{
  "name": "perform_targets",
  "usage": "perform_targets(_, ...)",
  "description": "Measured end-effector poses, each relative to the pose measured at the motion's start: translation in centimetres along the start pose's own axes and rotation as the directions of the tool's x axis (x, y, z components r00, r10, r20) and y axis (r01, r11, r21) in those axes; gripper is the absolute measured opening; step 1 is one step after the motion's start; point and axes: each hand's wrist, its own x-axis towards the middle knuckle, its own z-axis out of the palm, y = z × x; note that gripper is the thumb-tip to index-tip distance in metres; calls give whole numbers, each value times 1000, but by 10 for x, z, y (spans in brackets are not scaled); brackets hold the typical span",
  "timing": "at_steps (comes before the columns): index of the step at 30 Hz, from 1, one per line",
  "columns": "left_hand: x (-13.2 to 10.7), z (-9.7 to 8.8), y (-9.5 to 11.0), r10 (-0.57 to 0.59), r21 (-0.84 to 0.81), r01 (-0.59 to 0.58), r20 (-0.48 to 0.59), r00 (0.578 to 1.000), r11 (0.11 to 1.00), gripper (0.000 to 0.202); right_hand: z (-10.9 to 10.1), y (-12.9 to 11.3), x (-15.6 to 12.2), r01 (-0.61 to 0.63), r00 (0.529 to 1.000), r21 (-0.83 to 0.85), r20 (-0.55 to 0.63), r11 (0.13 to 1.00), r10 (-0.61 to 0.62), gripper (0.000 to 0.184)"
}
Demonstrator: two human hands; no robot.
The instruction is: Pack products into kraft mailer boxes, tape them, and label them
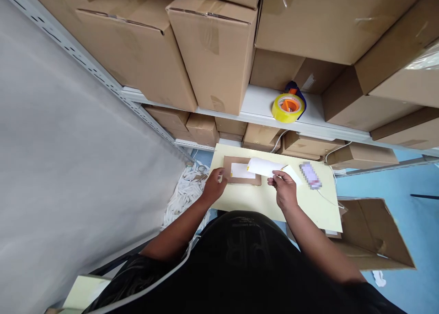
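Observation:
A small flat cardboard box (pixel 229 164) lies on the pale yellow tabletop (pixel 250 197). One white label (pixel 240 170) lies flat on its top. At the box's left edge is my left hand (pixel 215 185), its thumb and fingers apart, holding nothing. My right hand (pixel 285 189) pinches the near right corner of a second white label (pixel 264 167) between thumb and fingertips. That label is raised, and its left end overlaps the box and the first label. Just beyond my right fingers, more white paper (pixel 292 173) lies on the table, partly hidden.
A phone (pixel 310 175) with a cable lies at the table's right. On the shelf (pixel 255 101) above sits a yellow tape roll in a dispenser (pixel 289 107), among stacked cartons (pixel 212 53). An opened carton (pixel 373 231) stands right; white paper strips (pixel 181 195) heap on the floor left.

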Motion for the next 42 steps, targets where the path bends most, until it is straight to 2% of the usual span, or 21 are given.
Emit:
perform_targets(3,1,11,-39,-188,22,187,73,979,982,70,-16,21,10,94,995,-115,-10,989,-96,49)
perform_targets(6,3,22,-62,-256,-36,265,170,952,964,81,-25,51,14,167,985,-263,78,950,-151,78)
perform_targets(8,6,28,-66,-225,-94,248,206,952,964,78,-24,71,14,138,986,-308,134,941,-101,93)
perform_targets(11,10,33,-66,-185,-127,215,212,960,968,72,-16,94,14,29,987,-296,160,955,20,102)
perform_targets(15,13,34,-65,-163,-44,173,183,970,984,69,-7,104,18,-39,981,-234,177,972,82,108)
perform_targets(18,14,28,-59,-94,36,90,121,988,995,67,-7,99,19,-13,979,-207,199,978,55,106)
perform_targets(21,17,19,-46,1,106,-6,47,999,994,62,-10,90,14,43,974,-195,226,980,2,104)
perform_targets(23,21,13,-36,26,149,-28,14,1000,988,60,-11,84,10,81,973,-188,229,979,-36,102)
perform_targets(26,27,10,-27,-7,216,2,24,1000,977,55,-12,78,8,106,976,-224,212,969,-58,100)
perform_targets(31,35,18,-31,-150,310,100,144,978,945,54,-12,76,16,75,977,-327,211,942,-5,97)
perform_targets(34,36,18,-32,-146,290,100,144,979,952,54,-15,71,21,97,975,-383,222,919,-11,92)
perform_targets(36,35,13,-29,-127,251,90,134,983,964,51,-18,62,20,185,974,-420,200,888,-108,83)
perform_targets(39,31,1,-16,-79,201,64,67,995,978,43,-23,40,10,293,956,-450,133,844,-261,60)
perform_targets(41,28,-3,-3,-50,141,41,56,997,989,41,-23,23,0,302,953,-411,125,860,-275,46)
perform_targets(42,27,-4,4,-65,79,58,87,994,995,42,-22,15,-6,295,955,-376,140,879,-261,40)
